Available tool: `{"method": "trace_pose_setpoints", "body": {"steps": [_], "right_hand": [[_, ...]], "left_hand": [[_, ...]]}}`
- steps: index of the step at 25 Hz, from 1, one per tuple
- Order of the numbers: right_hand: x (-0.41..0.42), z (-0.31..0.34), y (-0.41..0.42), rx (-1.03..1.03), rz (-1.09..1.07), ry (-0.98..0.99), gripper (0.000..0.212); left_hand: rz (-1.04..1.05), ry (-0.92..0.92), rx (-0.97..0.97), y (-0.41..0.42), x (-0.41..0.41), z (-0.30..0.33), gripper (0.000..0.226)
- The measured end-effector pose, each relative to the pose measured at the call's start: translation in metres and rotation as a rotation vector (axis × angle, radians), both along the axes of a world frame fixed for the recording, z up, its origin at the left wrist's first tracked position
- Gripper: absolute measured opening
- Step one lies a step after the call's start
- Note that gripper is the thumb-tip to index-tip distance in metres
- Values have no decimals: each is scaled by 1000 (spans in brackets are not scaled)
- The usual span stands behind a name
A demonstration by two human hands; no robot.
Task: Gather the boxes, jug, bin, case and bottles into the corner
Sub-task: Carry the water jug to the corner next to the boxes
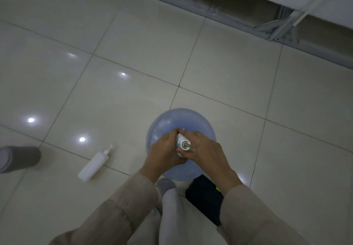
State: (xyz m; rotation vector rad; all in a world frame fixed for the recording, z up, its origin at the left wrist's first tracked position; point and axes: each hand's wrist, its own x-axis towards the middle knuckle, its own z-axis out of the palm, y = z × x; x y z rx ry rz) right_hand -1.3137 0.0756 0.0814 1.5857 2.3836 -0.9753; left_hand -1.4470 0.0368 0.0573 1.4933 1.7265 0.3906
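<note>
A large blue translucent water jug (172,122) stands upright on the tiled floor, seen from above. Its white capped neck (184,144) sits between my two hands. My left hand (165,152) grips the neck from the left and my right hand (206,149) grips it from the right. A white pump bottle (94,163) lies on its side on the floor to the jug's left. A black case (205,195) lies on the floor just behind the jug, partly hidden by my right sleeve.
A grey cylindrical bin (18,158) lies on its side at the left edge. A grey metal frame (275,26) under a white surface runs along the top right. My grey-socked foot (166,185) stands next to the jug. Bare tiles stretch ahead.
</note>
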Motion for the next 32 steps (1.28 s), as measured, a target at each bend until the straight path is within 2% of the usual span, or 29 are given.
{"method": "trace_pose_setpoints", "body": {"steps": [7, 13, 16, 22, 28, 32], "right_hand": [[-63, 37, -26, 36, 376, 24, 53], [-130, 78, -74, 77, 661, 91, 51], [-183, 99, -120, 96, 836, 96, 49], [-296, 151, -249, 88, 1164, 118, 42], [-389, 235, -415, 136, 1416, 210, 35], [-437, 285, -534, 108, 1582, 278, 40]], "left_hand": [[383, 31, 108, -68, -40, 37, 72], [524, 106, 228, -143, -92, 76, 75], [675, 139, 253, -205, -129, 96, 72], [1009, 259, 253, -348, -194, 144, 62], [1300, 376, 227, -520, -243, 233, 56], [1472, 421, 213, -633, -265, 290, 56]]}}
